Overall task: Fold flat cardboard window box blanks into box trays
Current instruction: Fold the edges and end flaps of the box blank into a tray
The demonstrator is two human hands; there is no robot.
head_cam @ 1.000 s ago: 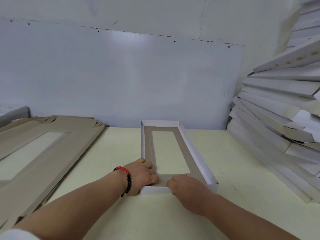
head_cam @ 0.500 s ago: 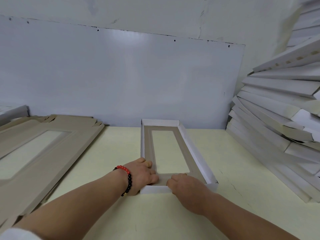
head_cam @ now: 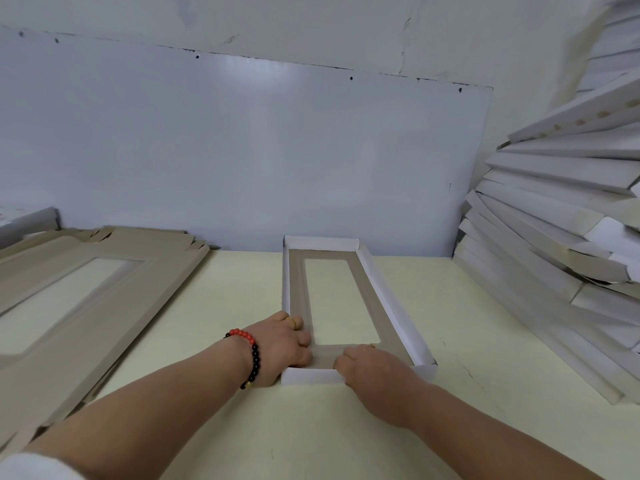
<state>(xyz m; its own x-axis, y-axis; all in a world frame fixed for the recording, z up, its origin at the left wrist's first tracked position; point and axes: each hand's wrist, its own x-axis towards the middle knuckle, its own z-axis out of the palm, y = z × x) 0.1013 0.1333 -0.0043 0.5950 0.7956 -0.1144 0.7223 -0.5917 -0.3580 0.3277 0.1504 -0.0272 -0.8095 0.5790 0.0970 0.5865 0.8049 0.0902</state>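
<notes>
Tray [head_cam: 349, 308] position: centre of the pale yellow desk [head_cam: 242, 341], long axis running away from the person, far end close to the white board [head_cam: 242, 157] that stands against the wall. The tray is a folded window box: four white walls stand upright around a brown cardboard floor with a long rectangular window cut in it, through which the desk surface shows.

Left hand [head_cam: 282, 346] sits at the near left corner of the tray. Its fingers curl over the left wall and rest on the brown floor inside; the thumb side lies against the near wall. A gold ring is on one finger, and a red and black bead bracelet [head_cam: 251, 358] circles the wrist.

Right hand [head_cam: 372, 367] lies over the near wall, right of centre. Its fingers curl down over the wall's top edge onto the floor inside; the fingertips are hidden, so the exact grip is probably a press on the folded flap rather than a pinch. The two hands are near each other but apart.

Flat blanks [head_cam: 86, 306], brown side up with window cut-outs, lie stacked at the left of the desk. Finished white trays [head_cam: 561, 237] lean in a tall pile at the right.
</notes>
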